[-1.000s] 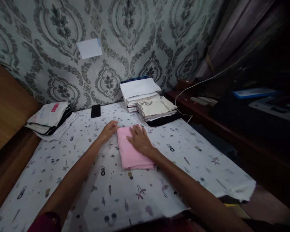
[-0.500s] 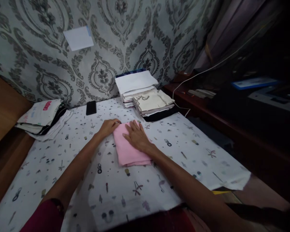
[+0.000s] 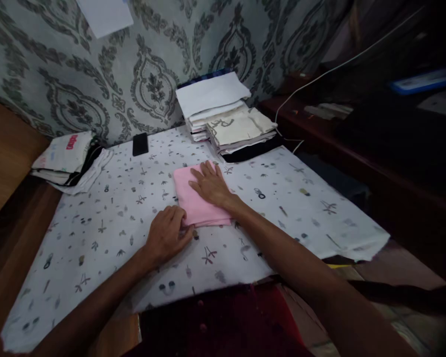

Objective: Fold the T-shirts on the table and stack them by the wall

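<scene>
A folded pink cloth (image 3: 193,198) lies flat on the white patterned sheet that covers the table. My right hand (image 3: 211,187) rests palm down on top of it, fingers spread, towards its far right part. At the cloth's near left corner is my left hand (image 3: 168,230), its fingers curled around the edge with the thumb on the near side. The exact grip of the left fingertips is partly hidden.
Stacks of folded cloth (image 3: 241,130) stand at the back right by the wall. Another folded pile (image 3: 65,158) sits at the left edge, and a black phone (image 3: 140,144) lies near the wall. A white cable (image 3: 319,83) runs along the right.
My left hand has moved from the far left corner of the pink cloth to its near left corner. The right hand stays flat on the cloth. The camera view has tilted down.
</scene>
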The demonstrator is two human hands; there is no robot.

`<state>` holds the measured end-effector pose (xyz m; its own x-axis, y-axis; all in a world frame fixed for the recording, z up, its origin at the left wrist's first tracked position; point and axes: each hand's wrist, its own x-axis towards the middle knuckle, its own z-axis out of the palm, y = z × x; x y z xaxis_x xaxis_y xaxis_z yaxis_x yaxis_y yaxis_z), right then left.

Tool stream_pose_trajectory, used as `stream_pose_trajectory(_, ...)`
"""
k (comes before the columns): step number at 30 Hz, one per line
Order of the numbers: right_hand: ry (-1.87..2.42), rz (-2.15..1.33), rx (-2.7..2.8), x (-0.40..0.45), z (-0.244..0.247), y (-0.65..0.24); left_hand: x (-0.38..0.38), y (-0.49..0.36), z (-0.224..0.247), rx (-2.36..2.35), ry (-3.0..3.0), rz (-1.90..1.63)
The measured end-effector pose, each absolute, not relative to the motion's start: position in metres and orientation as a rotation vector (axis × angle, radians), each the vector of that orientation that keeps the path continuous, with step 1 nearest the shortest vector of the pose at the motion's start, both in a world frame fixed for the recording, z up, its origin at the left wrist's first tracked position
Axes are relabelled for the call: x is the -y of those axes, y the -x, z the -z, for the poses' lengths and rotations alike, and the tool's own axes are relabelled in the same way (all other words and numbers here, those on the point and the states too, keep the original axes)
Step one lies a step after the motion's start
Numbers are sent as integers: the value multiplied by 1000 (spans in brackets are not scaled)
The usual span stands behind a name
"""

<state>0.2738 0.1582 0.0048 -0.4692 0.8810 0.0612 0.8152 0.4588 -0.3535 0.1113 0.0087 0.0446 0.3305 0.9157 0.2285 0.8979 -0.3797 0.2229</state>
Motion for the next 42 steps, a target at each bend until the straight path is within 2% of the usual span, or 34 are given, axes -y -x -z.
stream_pose_trajectory(7, 1505, -372, 2496, -155, -9, -273, -9, -136, -50, -2106, -2158, -195)
stream_pose_trajectory(14, 1512, -378, 2494, -153, -13, -272, 7, -137, -58, -2081, -2100, 57)
stream_pose_trajectory(16, 1509, -375, 2493, -153, -13, -272, 4, -137, -71, -1994, -2130, -16)
stream_pose_trajectory(19, 1505, -363, 2485, -153, -13, -272, -15, -143, -84, -1867, -2310, -355)
stream_pose_trajectory(22, 1495, -346, 2500, -153, -15, -273, -43, -153, -71, -1800, -2467, -605)
stream_pose_trajectory(28, 1513, -340, 2523, -150, -19, -275, -64, -159, -4, -1892, -2487, -411)
stream_pose_trajectory(32, 1519, -322, 2509, -148, -20, -274, -59, -154, 7, -1882, -2484, -423)
stream_pose_trajectory(36, 1511, -313, 2535, -155, -31, -277, -55, -150, 3, -1813, -2301, -559)
stream_pose_trajectory(42, 1497, -449, 2589, -202, -50, -292, -43, -129, -10, -1715, -1499, -1140)
